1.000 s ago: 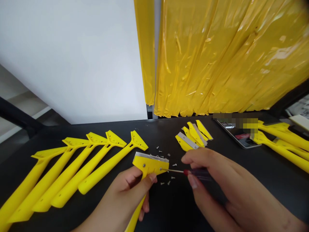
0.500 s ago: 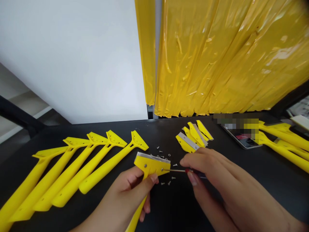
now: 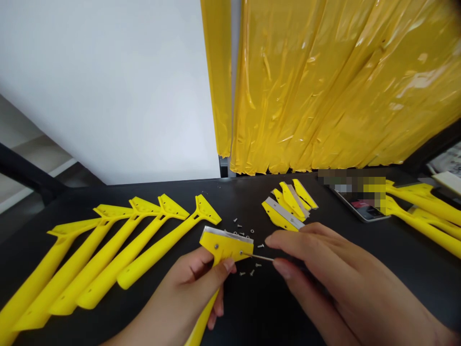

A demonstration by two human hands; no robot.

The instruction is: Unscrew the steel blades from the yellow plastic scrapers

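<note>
My left hand (image 3: 196,283) is wrapped round a yellow scraper (image 3: 227,246) just below its head, the thumb pressing on the face. A metal blade edge shows along the head's top, with two screws in the yellow face. My right hand (image 3: 324,274) holds a screwdriver (image 3: 261,257); its thin shaft reaches left and the tip meets the right-hand screw (image 3: 241,252). The screwdriver's handle is hidden behind my fingers. Small loose screws (image 3: 252,272) and nuts (image 3: 252,231) lie around the scraper head on the black table.
Several yellow scraper handles (image 3: 144,247) lie in a slanted row at left. Yellow head plates with blades (image 3: 283,214) are grouped behind my right hand. A phone (image 3: 367,211), partly blurred out, and more yellow handles (image 3: 428,226) lie at right. Yellow plastic sheeting (image 3: 317,86) hangs behind.
My right fingers have shifted on the screwdriver, index finger lifting away from the thumb, and the red part by the shaft no longer shows. The shaft slants more. My left hand stays nearly still.
</note>
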